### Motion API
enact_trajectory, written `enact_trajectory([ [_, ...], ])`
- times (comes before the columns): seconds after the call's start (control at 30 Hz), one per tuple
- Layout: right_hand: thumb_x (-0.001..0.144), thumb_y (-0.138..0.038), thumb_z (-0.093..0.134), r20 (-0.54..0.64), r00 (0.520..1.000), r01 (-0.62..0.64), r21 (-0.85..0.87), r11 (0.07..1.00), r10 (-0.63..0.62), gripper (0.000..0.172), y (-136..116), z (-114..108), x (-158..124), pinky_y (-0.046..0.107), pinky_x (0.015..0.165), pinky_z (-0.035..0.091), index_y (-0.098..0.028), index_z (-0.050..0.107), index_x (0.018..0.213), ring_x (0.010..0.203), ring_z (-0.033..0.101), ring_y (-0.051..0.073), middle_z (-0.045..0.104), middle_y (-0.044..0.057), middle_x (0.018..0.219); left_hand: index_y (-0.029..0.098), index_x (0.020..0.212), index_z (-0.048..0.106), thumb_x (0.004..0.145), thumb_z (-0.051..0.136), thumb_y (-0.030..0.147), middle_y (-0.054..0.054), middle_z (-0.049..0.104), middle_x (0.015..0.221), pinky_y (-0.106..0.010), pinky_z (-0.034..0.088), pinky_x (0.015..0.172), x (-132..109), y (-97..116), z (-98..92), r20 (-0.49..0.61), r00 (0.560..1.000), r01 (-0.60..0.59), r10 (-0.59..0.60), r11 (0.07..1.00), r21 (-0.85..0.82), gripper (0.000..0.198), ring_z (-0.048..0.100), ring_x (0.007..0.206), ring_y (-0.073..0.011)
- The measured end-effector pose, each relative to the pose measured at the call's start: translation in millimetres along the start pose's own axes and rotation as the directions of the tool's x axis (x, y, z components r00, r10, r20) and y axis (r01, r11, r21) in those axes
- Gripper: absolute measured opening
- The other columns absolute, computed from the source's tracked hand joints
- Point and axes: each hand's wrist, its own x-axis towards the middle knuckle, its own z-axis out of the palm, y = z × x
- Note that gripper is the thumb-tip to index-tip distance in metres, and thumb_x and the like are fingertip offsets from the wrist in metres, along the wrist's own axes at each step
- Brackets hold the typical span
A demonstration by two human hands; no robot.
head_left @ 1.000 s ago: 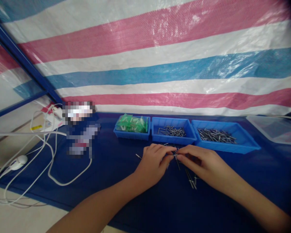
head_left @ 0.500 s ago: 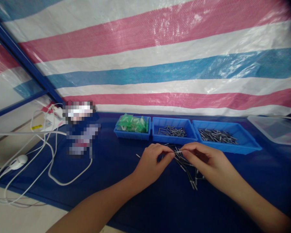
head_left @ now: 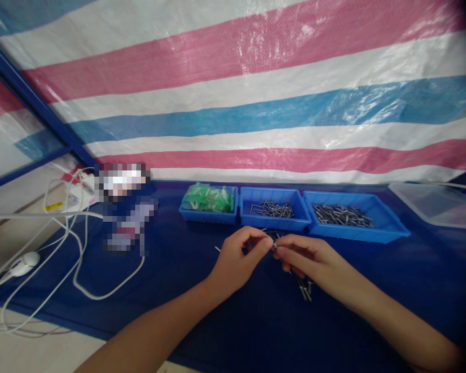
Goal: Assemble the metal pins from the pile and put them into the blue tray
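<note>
Two bare hands meet over the middle of the bench [head_left: 202, 321], which has a dark blue cover. The left hand [head_left: 236, 259] has its thumb and first finger pinched shut near a tiny metal pin [head_left: 275, 245]. The right hand [head_left: 306, 259] pinches toward the same spot from the other side. The fingertips of both hands almost touch there. The pin is very small and blurry, so it is hard to tell which hand really holds it; it looks like both do.

Just under the right hand a small heap of loose pins [head_left: 305, 287] lies on the cover. One more pin [head_left: 217, 249] lies alone, a little way left of the left hand.

Three blue trays stand in a row along the back edge of the bench. The left tray [head_left: 207, 215] holds green bits. The middle tray [head_left: 274, 223] holds a few pins. The right tray [head_left: 353, 232] is longer and holds many pins. A clear box [head_left: 435, 207] sits near the back right corner.

At the left edge, white cables [head_left: 81, 269] loop over the cover. A striped sheet [head_left: 256, 93] in pink, white and blue hangs behind the bench.
</note>
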Motion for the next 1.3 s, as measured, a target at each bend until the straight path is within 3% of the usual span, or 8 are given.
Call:
enact_trajectory([
  [0.4,0.076,-0.048,0.067,-0.135,0.990,-0.021,0.084,0.996,0.032,0.033,1,-4,1,0.024,0.050,0.040,-0.018,0.064,0.090,0.054,0.053,0.011,0.063,0.001,0.064,0.017,0.094,0.068,0.089,0.059,0.031,-0.003,0.067,0.088,-0.023,0.043,0.070,2,-3,-1.1,0.005,0.997,-0.075,0.074,0.996,0.054,0.018,0.059,0.078,-0.0131],
  [0.57,0.079,-0.044,0.066,-0.206,0.974,0.099,0.019,0.995,-0.093,0.027,7,-8,-1,0.025,0.052,0.043,-0.020,0.063,0.092,0.061,0.058,0.014,0.064,0.002,0.071,0.016,0.092,0.068,0.088,0.061,0.030,-0.002,0.066,0.082,-0.023,0.043,0.067,3,-2,-0.5,-0.001,0.998,-0.059,0.060,0.992,0.108,0.016,0.058,0.073,-0.0125],
  [0.7,0.086,-0.040,0.060,-0.249,0.916,0.263,-0.216,0.940,-0.313,0.019,3,-7,-6,0.028,0.061,0.047,-0.022,0.062,0.081,0.071,0.059,0.016,0.061,0.003,0.083,0.016,0.086,0.067,0.090,0.057,0.032,-0.001,0.064,0.077,-0.023,0.042,0.065,2,-1,0.4,0.055,0.997,-0.067,0.058,0.982,0.176,0.019,0.056,0.070,-0.0125],
  [0.87,0.090,-0.035,0.054,-0.249,0.843,0.321,-0.478,0.818,-0.477,0.023,-7,-22,-9,0.030,0.068,0.048,-0.022,0.061,0.073,0.078,0.061,0.017,0.063,0.004,0.086,0.016,0.097,0.067,0.091,0.056,0.032,-0.004,0.065,0.088,-0.024,0.044,0.072,1,0,2.3,0.113,0.985,-0.158,0.134,0.956,0.247,0.020,0.058,0.077,-0.0136],
  [0.97,0.088,-0.038,0.057,-0.394,0.741,0.249,-0.591,0.768,-0.543,0.021,-6,-49,-8,0.029,0.064,0.047,-0.021,0.064,0.076,0.079,0.062,0.018,0.065,0.005,0.089,0.016,0.105,0.066,0.092,0.055,0.030,-0.005,0.065,0.092,-0.025,0.046,0.076,0,0,3.2,0.145,0.977,-0.191,0.157,0.946,0.261,0.022,0.060,0.080,-0.0139],
  [1.1,0.085,-0.042,0.060,-0.575,0.563,0.018,-0.709,0.705,-0.593,0.024,5,-87,-3,0.027,0.059,0.046,-0.020,0.067,0.079,0.068,0.060,0.015,0.066,0.004,0.084,0.016,0.099,0.068,0.092,0.053,0.024,-0.006,0.065,0.095,-0.026,0.047,0.082,-1,-2,4.2,0.205,0.956,-0.262,0.207,0.919,0.294,0.018,0.061,0.089,-0.0156],
  [1.17,0.085,-0.041,0.060,-0.578,0.540,-0.048,-0.747,0.663,-0.612,0.024,13,-98,2,0.028,0.061,0.045,-0.018,0.068,0.079,0.067,0.059,0.016,0.066,0.005,0.081,0.016,0.097,0.068,0.092,0.052,0.022,-0.007,0.066,0.096,-0.028,0.046,0.085,-1,-4,5.0,0.243,0.941,-0.306,0.236,0.900,0.312,0.018,0.061,0.093,-0.0163],
  [1.3,0.087,-0.037,0.057,-0.541,0.581,-0.125,-0.797,0.591,-0.607,0.025,24,-110,11,0.029,0.069,0.045,-0.016,0.070,0.084,0.072,0.061,0.018,0.068,0.010,0.087,0.017,0.098,0.068,0.093,0.051,0.021,-0.006,0.067,0.096,-0.030,0.046,0.085,-1,-5,7.0,0.315,0.910,-0.375,0.269,0.857,0.352,0.018,0.061,0.092,-0.0164],
])
